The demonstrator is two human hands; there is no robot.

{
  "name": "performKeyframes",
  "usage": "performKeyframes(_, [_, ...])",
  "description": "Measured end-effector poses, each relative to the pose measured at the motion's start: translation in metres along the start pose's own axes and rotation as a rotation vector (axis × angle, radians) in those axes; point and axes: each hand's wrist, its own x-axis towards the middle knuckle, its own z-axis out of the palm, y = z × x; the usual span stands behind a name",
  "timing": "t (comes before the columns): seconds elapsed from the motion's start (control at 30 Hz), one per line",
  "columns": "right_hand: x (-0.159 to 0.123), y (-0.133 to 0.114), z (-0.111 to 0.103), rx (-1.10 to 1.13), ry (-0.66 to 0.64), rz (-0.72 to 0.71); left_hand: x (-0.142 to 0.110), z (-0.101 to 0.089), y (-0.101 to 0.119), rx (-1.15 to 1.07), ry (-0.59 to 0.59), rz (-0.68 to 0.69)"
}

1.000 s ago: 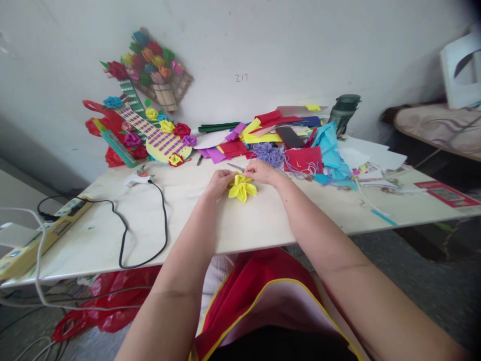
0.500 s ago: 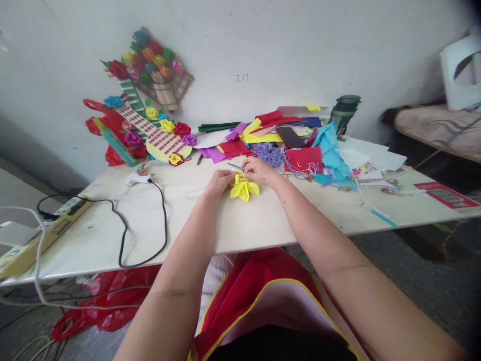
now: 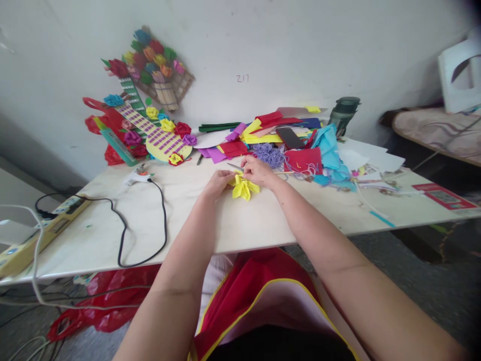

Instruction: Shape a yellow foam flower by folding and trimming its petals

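A yellow paper flower (image 3: 245, 188) with spread petals is held just above the table between both hands. My left hand (image 3: 219, 181) is closed, pinching the flower's left side. On its right, my right hand (image 3: 257, 172) is closed with the fingertips at the flower's upper part. The fingers hide where the petals come together. Just beyond the fingers lies a thin pointed metal blade (image 3: 233, 165), partly covered by the right hand. Behind the right hand sits a tangle of lilac yarn (image 3: 267, 155).
Coloured paper strips (image 3: 263, 131), a phone (image 3: 289, 137) and a dark green bottle (image 3: 343, 116) line the back of the white table (image 3: 255, 230). A glue gun (image 3: 137, 177) with a black cord, a glue bottle (image 3: 117, 145) and a flower-decorated paper guitar (image 3: 165, 140) stand left.
The flower has turned slightly in the fingers, its petals tilting a little differently. Both hands stay in nearly the same place, and the table things have not moved.
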Motion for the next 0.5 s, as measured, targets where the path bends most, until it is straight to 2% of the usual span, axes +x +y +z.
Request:
performKeyframes(0.23, [-0.002, -0.004, 0.000, -0.133, 0.012, -0.087, 0.001, 0.004, 0.001, 0.004, 0.067, 0.052])
performKeyframes(0.37, [0.001, 0.004, 0.003, -0.062, -0.014, -0.042, -0.002, 0.005, 0.003, 0.054, 0.094, 0.075])
performKeyframes(0.5, [0.005, 0.017, 0.010, 0.102, 0.008, -0.031, -0.003, 0.005, 0.004, 0.083, 0.092, 0.103])
